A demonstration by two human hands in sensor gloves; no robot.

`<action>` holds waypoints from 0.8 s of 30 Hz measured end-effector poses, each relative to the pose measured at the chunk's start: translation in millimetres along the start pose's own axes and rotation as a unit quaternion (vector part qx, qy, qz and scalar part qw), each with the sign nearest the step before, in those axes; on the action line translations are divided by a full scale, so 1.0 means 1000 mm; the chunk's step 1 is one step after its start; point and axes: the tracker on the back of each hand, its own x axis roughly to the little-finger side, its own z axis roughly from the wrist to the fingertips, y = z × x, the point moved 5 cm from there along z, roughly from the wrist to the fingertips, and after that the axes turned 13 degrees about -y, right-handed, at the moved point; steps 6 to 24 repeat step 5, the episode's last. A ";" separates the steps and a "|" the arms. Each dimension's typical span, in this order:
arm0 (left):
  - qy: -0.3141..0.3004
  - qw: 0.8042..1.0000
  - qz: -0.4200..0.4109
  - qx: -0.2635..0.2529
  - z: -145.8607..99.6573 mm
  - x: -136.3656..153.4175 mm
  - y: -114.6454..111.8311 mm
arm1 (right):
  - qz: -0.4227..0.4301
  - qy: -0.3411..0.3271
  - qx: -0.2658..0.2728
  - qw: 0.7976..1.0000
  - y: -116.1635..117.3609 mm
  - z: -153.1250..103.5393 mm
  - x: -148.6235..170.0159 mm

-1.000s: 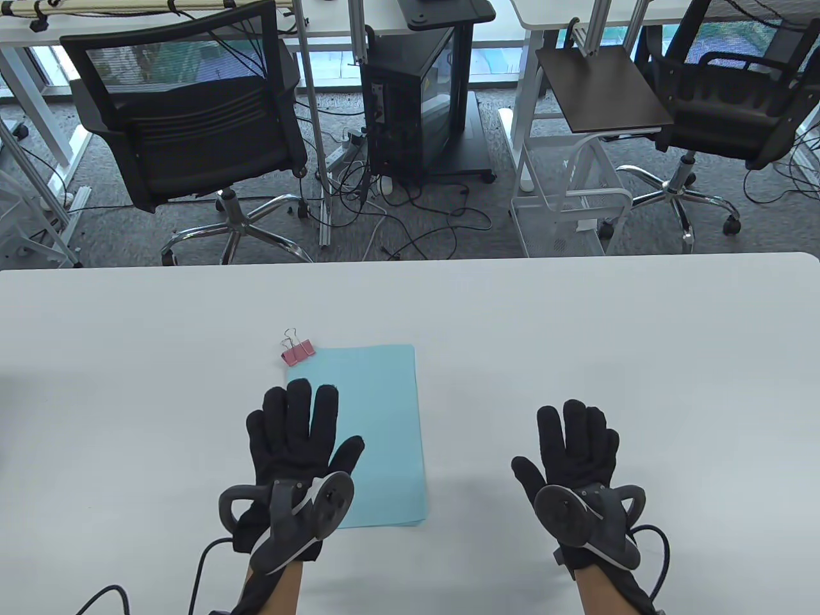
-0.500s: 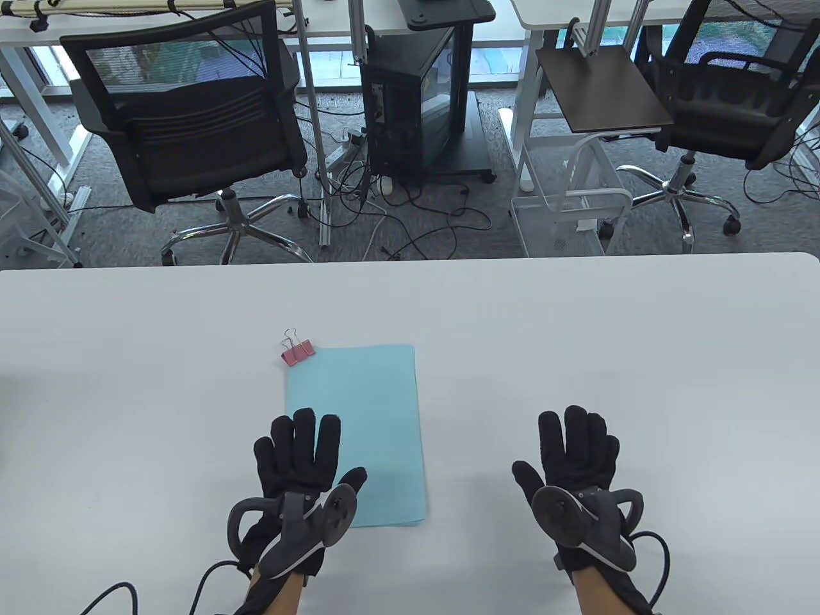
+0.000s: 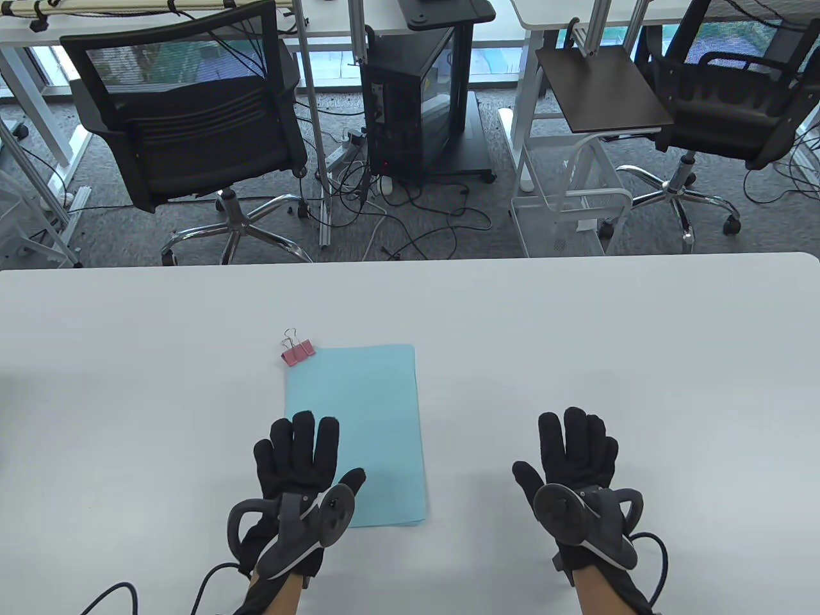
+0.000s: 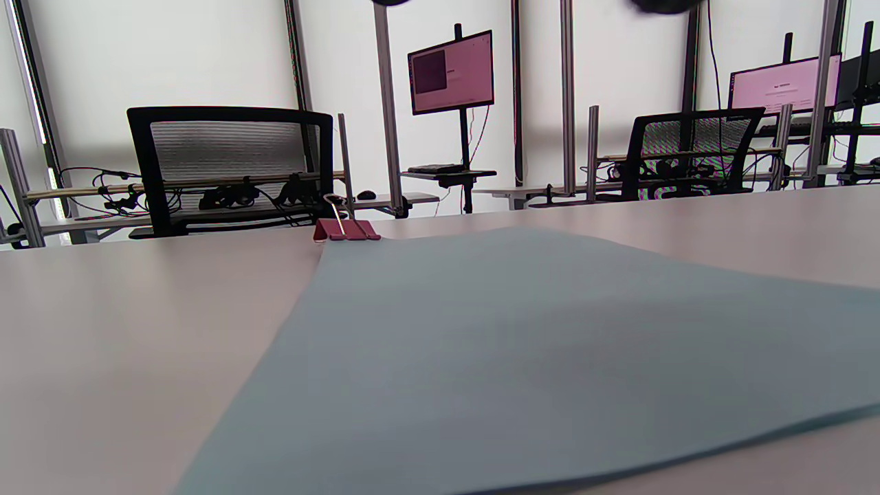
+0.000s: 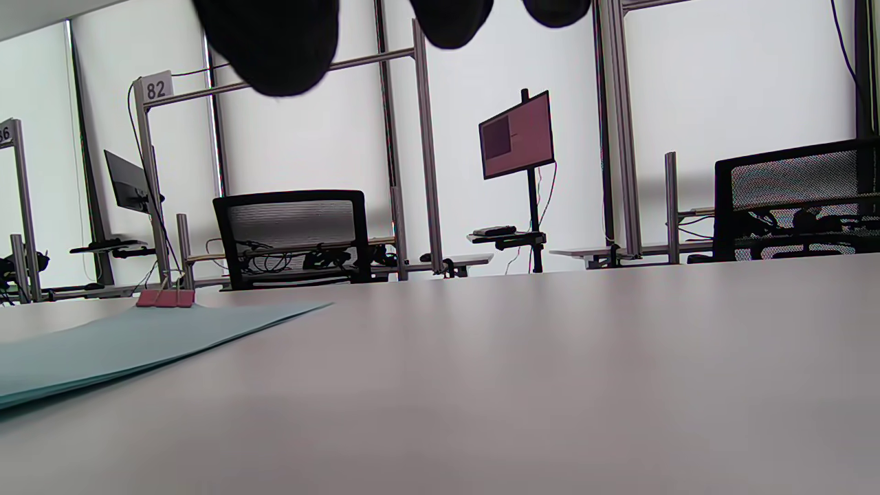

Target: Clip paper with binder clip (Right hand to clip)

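A light blue sheet of paper (image 3: 365, 423) lies flat on the white table (image 3: 576, 333). A pink binder clip (image 3: 298, 352) with wire handles sits at the paper's far left corner; it also shows in the left wrist view (image 4: 346, 229) and the right wrist view (image 5: 165, 298). My left hand (image 3: 301, 451) lies flat and open over the paper's near left edge, holding nothing. My right hand (image 3: 573, 448) lies flat and open on bare table to the right of the paper (image 5: 137, 340), holding nothing.
The table's far edge runs across the middle of the table view. Beyond it on the floor stand two black office chairs (image 3: 192, 122), a computer cabinet (image 3: 416, 109), a white wire cart (image 3: 570, 192) and loose cables.
My left hand has drawn back toward me along the paper's left edge, then held still. My right hand has barely moved. The paper and clip have not moved.
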 end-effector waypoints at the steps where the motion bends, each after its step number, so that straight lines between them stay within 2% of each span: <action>1: 0.001 1.000 -0.001 0.001 0.000 0.001 0.000 | 0.001 0.000 0.000 1.000 0.000 0.000 0.000; 24: 0.003 1.000 -0.006 0.005 0.000 0.002 -0.001 | 0.002 0.000 -0.005 1.000 0.001 0.000 0.000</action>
